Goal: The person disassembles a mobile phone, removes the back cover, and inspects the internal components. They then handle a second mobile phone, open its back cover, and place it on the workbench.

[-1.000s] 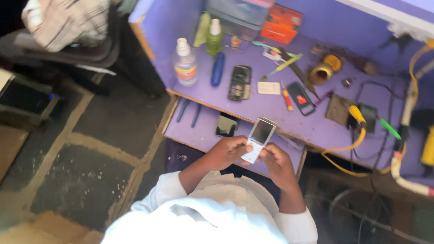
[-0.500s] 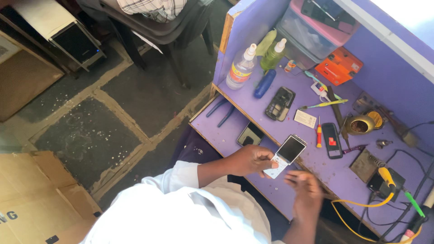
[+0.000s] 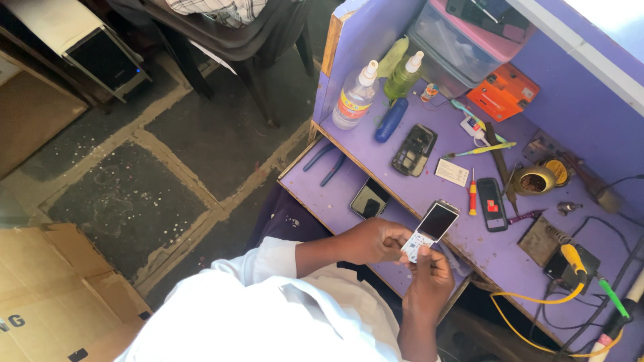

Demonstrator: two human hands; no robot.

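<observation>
From the head view, both hands hold a small keypad phone point(image 3: 427, 231) over the table's point(image 3: 429, 194) near edge: the left hand point(image 3: 376, 240) has its grip closed on the keypad end, and the right hand point(image 3: 429, 278) pinches the same end from below. The phone's dark screen tilts up toward the table. At the far left corner stands a clear spray bottle point(image 3: 354, 99) with a red and yellow label, beside a green bottle point(image 3: 402, 77). An orange box point(image 3: 504, 90) lies against the back wall.
</observation>
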